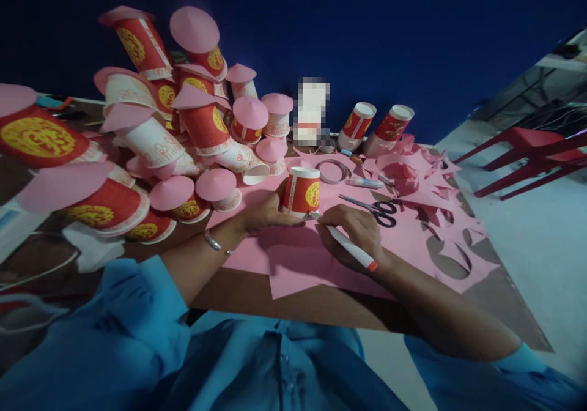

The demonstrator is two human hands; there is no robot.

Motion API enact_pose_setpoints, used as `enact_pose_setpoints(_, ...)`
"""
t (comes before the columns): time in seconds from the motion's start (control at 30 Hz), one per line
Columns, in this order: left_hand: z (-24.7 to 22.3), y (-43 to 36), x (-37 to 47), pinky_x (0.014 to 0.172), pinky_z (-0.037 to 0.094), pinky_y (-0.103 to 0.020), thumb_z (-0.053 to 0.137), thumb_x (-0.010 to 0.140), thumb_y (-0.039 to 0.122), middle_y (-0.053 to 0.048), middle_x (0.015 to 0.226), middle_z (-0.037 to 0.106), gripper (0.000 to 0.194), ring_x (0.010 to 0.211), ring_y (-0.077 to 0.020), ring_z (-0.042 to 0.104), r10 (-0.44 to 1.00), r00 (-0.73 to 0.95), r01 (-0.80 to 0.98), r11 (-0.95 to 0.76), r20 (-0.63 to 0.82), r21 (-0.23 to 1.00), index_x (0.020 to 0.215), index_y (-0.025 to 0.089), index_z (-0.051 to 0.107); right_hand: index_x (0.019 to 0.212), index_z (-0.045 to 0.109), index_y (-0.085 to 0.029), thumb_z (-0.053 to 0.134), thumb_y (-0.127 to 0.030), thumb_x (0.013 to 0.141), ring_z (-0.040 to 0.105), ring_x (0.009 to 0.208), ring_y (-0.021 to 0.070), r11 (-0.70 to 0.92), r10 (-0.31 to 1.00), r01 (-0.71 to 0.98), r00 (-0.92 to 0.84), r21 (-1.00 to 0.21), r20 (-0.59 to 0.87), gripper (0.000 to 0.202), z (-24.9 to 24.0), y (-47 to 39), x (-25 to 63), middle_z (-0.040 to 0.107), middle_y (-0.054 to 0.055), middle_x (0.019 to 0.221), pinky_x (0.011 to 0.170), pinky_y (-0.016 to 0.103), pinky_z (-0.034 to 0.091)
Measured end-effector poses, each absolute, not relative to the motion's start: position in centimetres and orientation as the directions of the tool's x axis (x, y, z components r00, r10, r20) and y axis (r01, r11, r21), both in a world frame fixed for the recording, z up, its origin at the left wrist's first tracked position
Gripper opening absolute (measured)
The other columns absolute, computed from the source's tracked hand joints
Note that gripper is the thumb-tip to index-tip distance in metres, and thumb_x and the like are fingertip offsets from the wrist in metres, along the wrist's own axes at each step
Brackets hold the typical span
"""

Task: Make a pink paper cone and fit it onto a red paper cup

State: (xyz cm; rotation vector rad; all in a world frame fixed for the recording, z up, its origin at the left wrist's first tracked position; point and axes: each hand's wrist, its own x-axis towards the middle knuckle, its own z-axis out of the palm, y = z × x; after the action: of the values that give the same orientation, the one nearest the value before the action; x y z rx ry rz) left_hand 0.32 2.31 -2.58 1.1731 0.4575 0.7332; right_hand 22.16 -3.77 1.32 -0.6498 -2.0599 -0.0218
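Observation:
My left hand (265, 213), with a silver bangle at the wrist, is closed around a red and white paper cup (301, 192) with a yellow emblem. The cup is held over pink paper sheets (293, 264). In my right hand (355, 230) is a white marker (351, 247) with an orange-red end. Its tip is close to the cup's lower edge, partly hidden by my fingers; I cannot tell if it touches. Black-handled scissors (371, 207) lie open on the paper, just beyond my right hand.
Several paper cups with pink cone hats (206, 120) are piled at the left. Two stacks of cups (358, 123) stand at the back. Pink paper scraps (440, 215), a tape roll (333, 171) and a clear tube (364, 183) lie rightward. A red stool (532, 148) stands beyond the table.

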Motion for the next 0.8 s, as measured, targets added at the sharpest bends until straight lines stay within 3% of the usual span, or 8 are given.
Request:
enact_pose_setpoints(0.4,-2.62,2.21,0.29,0.101,0.057,-0.047,0.094,0.07,0.027,-0.018,0.137,0.071,0.096,0.123,-0.0349,0.07,0.743,0.669,-0.189,0.193,-0.018,0.963,0.152,0.023,0.044,0.1,0.059,-0.021,0.065,-0.008,0.093,0.07,0.064,0.0143,0.857,0.435,0.461,-0.408,-0.23,0.803,0.015,1.24,-3.82,21.86,0.072,0.002,0.077,0.059,0.024,0.056)
enact_pose_setpoints(0.8,-2.98,2.38,0.43,0.098,0.058,-0.045,0.095,0.07,0.026,-0.017,0.132,0.074,0.098,0.119,-0.0343,0.073,0.736,0.676,-0.226,0.161,0.036,0.961,0.154,0.026,0.044,0.099,0.062,-0.02,0.065,-0.009,0.092,0.071,0.066,0.015,0.847,0.458,0.466,-0.398,-0.255,0.795,0.014,1.2,-3.72,22.06,0.074,0.003,0.08,0.061,0.025,0.056)
